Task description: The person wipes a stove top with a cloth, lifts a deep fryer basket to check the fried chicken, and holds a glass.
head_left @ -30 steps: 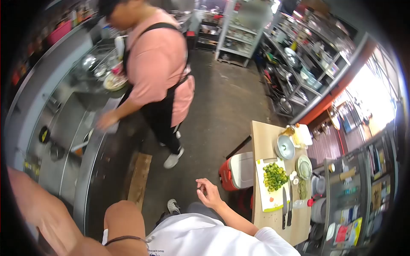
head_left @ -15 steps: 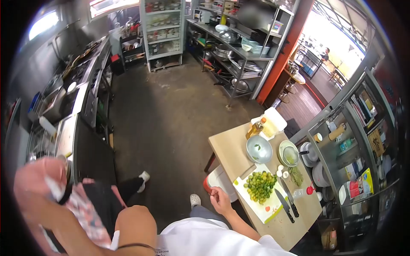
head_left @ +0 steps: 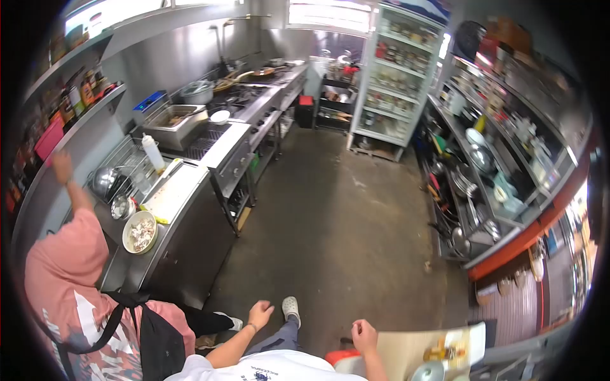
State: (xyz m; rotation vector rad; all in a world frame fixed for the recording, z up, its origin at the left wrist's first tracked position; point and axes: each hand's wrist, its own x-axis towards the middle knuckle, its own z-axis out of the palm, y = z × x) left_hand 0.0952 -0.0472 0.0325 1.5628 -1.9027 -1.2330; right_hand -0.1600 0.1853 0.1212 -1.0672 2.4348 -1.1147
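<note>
The bowl (head_left: 429,372) sat on the counter (head_left: 395,350), to the right of the right hand (head_left: 364,335), which was loosely clenched. The left hand (head_left: 260,314), half open, showed nothing in it.

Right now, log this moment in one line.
left hand: above floor | right hand: near wooden table | held: nothing visible | co-worker: reaching toward shelf
</note>
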